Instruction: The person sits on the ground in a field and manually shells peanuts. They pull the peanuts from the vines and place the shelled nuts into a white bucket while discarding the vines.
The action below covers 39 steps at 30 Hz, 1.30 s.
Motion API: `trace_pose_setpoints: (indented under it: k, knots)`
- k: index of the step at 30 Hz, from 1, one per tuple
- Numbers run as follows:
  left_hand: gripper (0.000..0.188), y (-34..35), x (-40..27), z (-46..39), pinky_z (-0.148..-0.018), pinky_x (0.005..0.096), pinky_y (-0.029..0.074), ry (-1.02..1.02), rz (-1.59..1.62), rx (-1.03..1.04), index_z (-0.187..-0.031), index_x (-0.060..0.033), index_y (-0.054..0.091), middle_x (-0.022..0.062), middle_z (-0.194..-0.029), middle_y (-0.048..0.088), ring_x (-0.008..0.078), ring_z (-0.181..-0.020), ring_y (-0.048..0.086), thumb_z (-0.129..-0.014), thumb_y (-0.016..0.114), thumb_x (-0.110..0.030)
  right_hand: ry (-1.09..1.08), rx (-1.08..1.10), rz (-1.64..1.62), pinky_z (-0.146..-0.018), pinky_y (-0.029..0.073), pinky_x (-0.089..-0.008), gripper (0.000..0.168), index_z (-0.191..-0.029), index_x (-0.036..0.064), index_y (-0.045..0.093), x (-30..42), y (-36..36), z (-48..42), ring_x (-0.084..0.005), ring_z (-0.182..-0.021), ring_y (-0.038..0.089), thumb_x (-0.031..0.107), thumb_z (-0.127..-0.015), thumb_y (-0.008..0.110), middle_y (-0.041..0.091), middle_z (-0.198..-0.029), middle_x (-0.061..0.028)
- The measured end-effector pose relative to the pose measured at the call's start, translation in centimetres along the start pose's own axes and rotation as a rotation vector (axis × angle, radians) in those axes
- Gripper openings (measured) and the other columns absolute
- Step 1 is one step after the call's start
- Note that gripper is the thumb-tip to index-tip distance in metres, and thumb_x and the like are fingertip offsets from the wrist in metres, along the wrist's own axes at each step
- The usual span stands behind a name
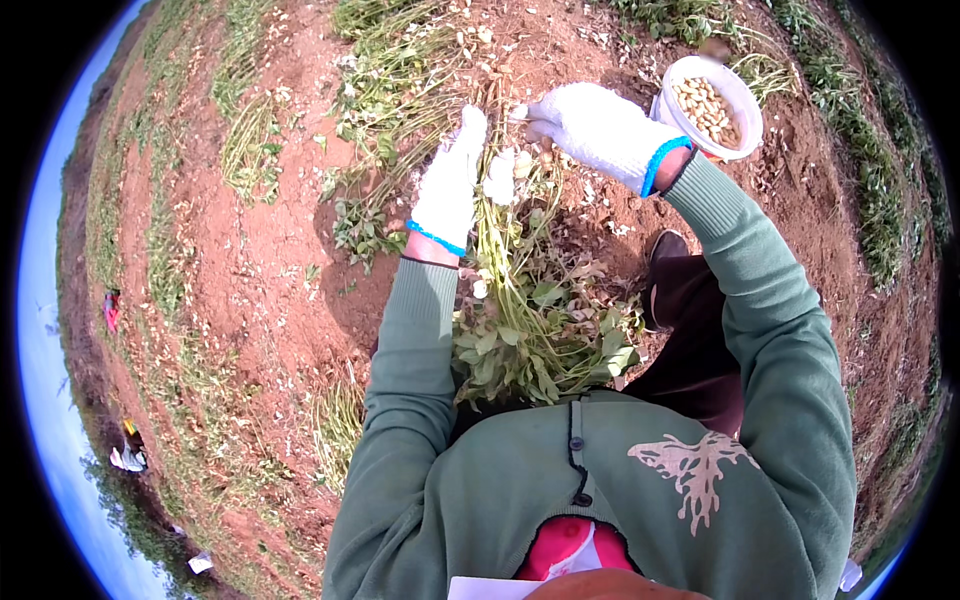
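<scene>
My left hand [450, 180], in a white knit glove with a blue cuff, grips a bunch of pulled peanut plants [499, 247] by the stems near the root end. Their leafy tops [540, 330] hang towards my body. At the roots, my right hand [589, 127], gloved alike, has its fingers curled close to pale pods [523, 163]. Shadow and blur hide what lies between those fingers. Beyond my right wrist stands a white plastic bucket [750, 112] partly filled with peanut pods [705, 109].
More uprooted peanut plants [397, 97] lie on the reddish soil [270, 247] beyond my left hand. Rows of green plants [862, 150] run along the right. My shoe [666, 262] rests below the bucket. A red object [111, 311] and white bags [127, 457] are far left.
</scene>
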<state>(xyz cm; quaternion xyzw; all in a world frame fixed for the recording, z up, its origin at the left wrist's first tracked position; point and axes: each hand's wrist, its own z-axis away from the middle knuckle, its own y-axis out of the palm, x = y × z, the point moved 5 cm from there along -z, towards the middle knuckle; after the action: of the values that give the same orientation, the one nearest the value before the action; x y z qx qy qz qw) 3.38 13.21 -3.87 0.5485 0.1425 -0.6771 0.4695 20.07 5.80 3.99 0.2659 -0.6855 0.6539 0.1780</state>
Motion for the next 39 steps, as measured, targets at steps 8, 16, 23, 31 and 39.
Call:
trace_pose_setpoints:
  k: [8, 16, 23, 31, 39]
  knots:
    - [0.038, 3.1, -0.3, 1.3, -0.044, 0.0249, 0.044, -0.079, -0.035, -0.138, -0.093, -0.0106, 0.060, 0.0015, -0.072, 0.061, 0.0084, -0.054, 0.057, -0.094, 0.060, -0.049, 0.178, -0.079, 0.468, -0.078, 0.055, -0.0464, 0.025, -0.103, 0.007, 0.067, -1.2, 0.6, -0.5, -0.0356, -0.092, 0.067, 0.021, -0.095, 0.048, 0.068, -0.100, -0.0172]
    - [0.030, 5.0, -0.5, 1.7, -0.041, 0.0245, 0.038, -0.036, -0.069, -0.114, -0.080, -0.0155, 0.057, -0.0017, -0.059, 0.053, 0.0088, -0.046, 0.049, -0.097, 0.060, -0.040, 0.235, -0.144, 0.393, -0.077, 0.054, -0.0464, 0.025, -0.100, 0.003, 0.065, -4.2, 1.4, -1.4, -0.0381, -0.090, 0.066, 0.024, -0.088, 0.062, 0.068, -0.095, -0.0203]
    - [0.031, 5.4, 0.0, 2.1, -0.036, 0.0253, 0.036, 0.034, 0.011, -0.108, -0.085, -0.0119, 0.051, 0.0000, -0.057, 0.052, 0.0097, -0.040, 0.046, -0.095, 0.063, -0.039, 0.244, -0.123, 0.317, -0.078, 0.053, -0.0471, 0.020, -0.095, 0.003, 0.068, -5.2, 2.5, -2.1, -0.0392, -0.089, 0.066, 0.019, -0.087, 0.059, 0.069, -0.092, -0.0203]
    - [0.042, 1.7, -4.6, 2.7, -0.041, 0.0257, 0.040, 0.136, 0.196, -0.104, -0.090, -0.0092, 0.056, 0.0053, -0.060, 0.054, 0.0122, -0.049, 0.053, -0.095, 0.058, -0.051, 0.518, 0.021, -0.378, -0.070, 0.056, -0.0338, 0.023, -0.096, 0.001, 0.067, -11.6, -0.2, -0.4, -0.0217, -0.083, 0.069, 0.022, -0.087, 0.063, 0.067, -0.088, -0.0089]
    - [0.072, 0.3, -5.2, 2.7, -0.051, 0.0235, 0.043, 0.008, 0.166, -0.117, -0.084, -0.0015, 0.052, 0.0077, -0.070, 0.055, 0.0172, -0.058, 0.055, -0.086, 0.053, -0.073, 0.412, 0.154, -1.263, -0.057, 0.047, -0.0209, 0.021, -0.093, 0.002, 0.067, -0.3, 0.0, 1.5, -0.0107, -0.072, 0.064, 0.023, -0.092, 0.067, 0.063, -0.080, -0.0035]
